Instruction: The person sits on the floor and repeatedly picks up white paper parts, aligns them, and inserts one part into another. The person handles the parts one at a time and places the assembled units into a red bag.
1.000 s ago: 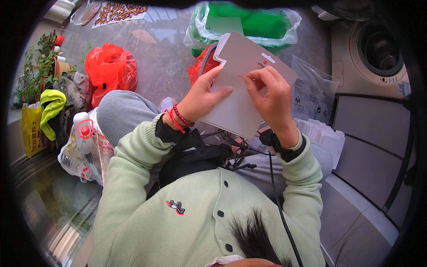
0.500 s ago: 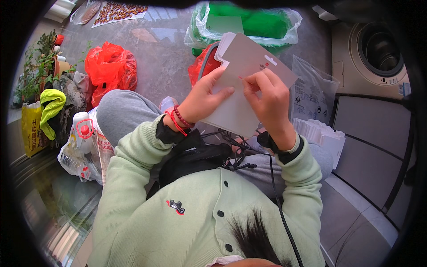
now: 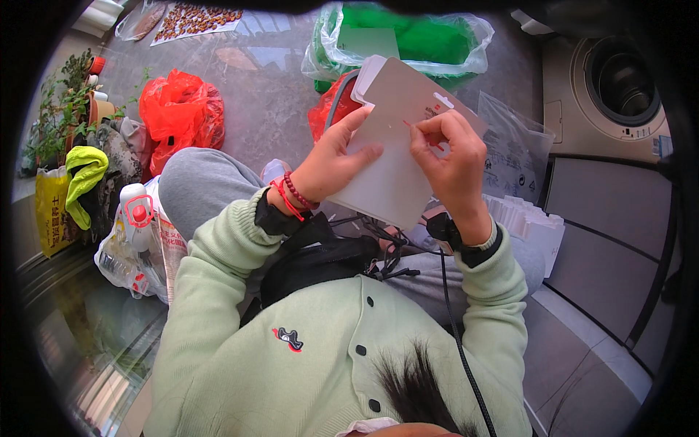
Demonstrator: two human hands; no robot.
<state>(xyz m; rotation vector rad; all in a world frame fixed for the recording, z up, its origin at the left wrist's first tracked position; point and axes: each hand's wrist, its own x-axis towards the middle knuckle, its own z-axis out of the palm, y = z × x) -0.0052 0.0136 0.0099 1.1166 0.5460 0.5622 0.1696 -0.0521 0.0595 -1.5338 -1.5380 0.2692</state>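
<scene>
My left hand is closed on the left edge of a small stack of pale grey hang-tab cards, its thumb lying across the top face. White layered edges show at the far-left corner of the stack. Over the right part of the top card, my right hand pinches a thin red strip between thumb and forefinger. More red shows inside the curled fingers. Whether the strip still touches the card, I cannot tell. Beneath the cards, black cables lie across my lap beside a black bag.
Ahead stands a green bin lined with clear plastic. Red plastic bags lie at the left, near potted plants and a bag of bottles. At right are white folded pieces, a clear plastic bag and a washing machine.
My right hand has shifted slightly to the right, and the red strip has moved with it. My left hand and the cards have hardly moved.
</scene>
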